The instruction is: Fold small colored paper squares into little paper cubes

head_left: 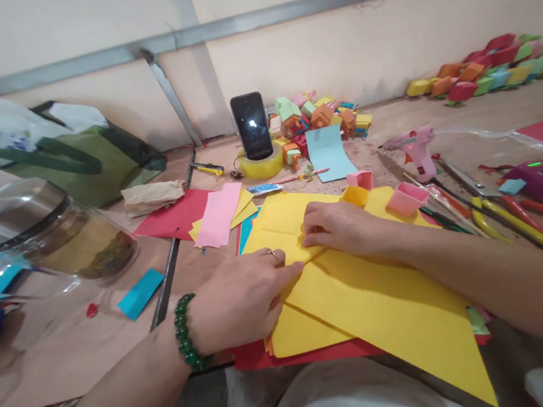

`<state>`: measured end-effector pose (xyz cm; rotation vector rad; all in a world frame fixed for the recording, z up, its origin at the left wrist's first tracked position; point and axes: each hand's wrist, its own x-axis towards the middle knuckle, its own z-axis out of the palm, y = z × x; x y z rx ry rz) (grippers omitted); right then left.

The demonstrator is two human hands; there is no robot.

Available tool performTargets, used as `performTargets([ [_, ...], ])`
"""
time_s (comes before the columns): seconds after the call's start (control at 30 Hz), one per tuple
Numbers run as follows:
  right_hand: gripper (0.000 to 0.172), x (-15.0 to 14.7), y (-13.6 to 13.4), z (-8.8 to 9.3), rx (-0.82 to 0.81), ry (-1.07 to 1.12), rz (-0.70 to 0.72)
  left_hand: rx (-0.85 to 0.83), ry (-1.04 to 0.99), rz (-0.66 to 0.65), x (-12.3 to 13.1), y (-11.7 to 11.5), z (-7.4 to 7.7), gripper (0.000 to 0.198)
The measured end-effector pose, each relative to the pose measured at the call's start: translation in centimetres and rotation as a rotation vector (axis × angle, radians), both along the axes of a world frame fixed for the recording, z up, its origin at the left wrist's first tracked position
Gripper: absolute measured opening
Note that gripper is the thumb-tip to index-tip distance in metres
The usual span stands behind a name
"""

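Yellow paper sheets (386, 302) lie stacked at the table's front edge, the top ones askew, over red paper. My left hand (239, 295), with a ring and a green bead bracelet, rests on the stack, its index finger stretched out and pressing the paper. Just right of that fingertip, my right hand (328, 226) has its fingers pressed together at a small yellow piece on the stack; what lies between the fingertips is mostly hidden. Behind the right hand stand a small folded yellow shape (354, 196) and two pink ones, the nearer beside the forearm (407, 198).
A phone (252, 125) stands in a tape roll (262, 164) near small paper blocks (322, 115). At right lie a pink glue gun (415, 149), scissors (467, 179) and pliers (517, 223). A glass jug (90, 242) and green bag (94, 161) stand left.
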<state>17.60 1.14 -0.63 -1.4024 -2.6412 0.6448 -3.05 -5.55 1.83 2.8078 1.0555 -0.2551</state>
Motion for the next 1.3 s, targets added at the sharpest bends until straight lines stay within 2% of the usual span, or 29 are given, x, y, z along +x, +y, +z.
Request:
performTargets([
  [0.37, 0.019, -0.2, -0.2, 0.1, 0.006, -0.033, -0.013, -0.005, 0.013, 0.006, 0.4, 0.2, 0.4, 0.029],
  [0.9, 0.017, -0.3, -0.6, 0.3, 0.038, -0.065, -0.010, 0.038, 0.006, -0.022, 0.3, 0.3, -0.4, 0.024],
  [1.03, 0.041, -0.6, -1.4, 0.5, 0.052, -0.080, -0.048, 0.039, 0.007, -0.016, 0.5, 0.2, -0.3, 0.025],
  [1.13, 0.050, -0.6, -1.7, 0.6, 0.058, -0.090, -0.058, 0.036, 0.012, -0.007, 0.5, 0.2, -0.1, 0.025],
  [1.3, 0.036, 0.7, -1.1, 0.8, 0.028, -0.159, 0.014, 0.017, 0.010, -0.012, 0.6, 0.3, 0.0, 0.025],
])
